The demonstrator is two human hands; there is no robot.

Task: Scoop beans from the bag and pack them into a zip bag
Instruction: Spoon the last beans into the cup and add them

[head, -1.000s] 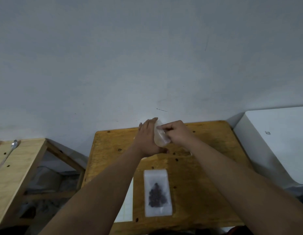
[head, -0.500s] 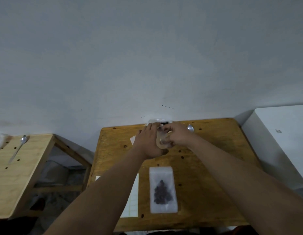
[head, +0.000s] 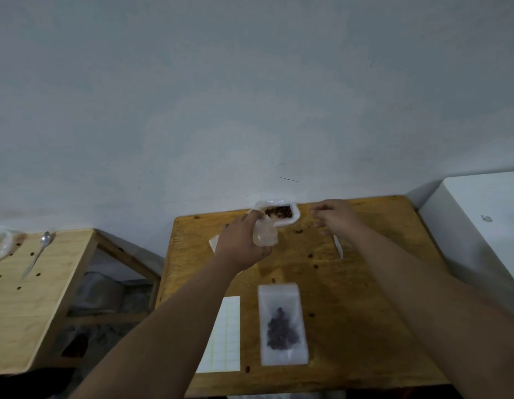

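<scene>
Just above the frame's centre, the zip bag [head: 265, 237] was gripped in the left hand [head: 241, 246], just below-left of the open bean bag [head: 278, 213], whose other side was flanked by the curled right hand [head: 335, 218], its hold not discernible.

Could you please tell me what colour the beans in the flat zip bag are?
Dark brown, nearly black beans inside the translucent white zip bag; head view.
</scene>
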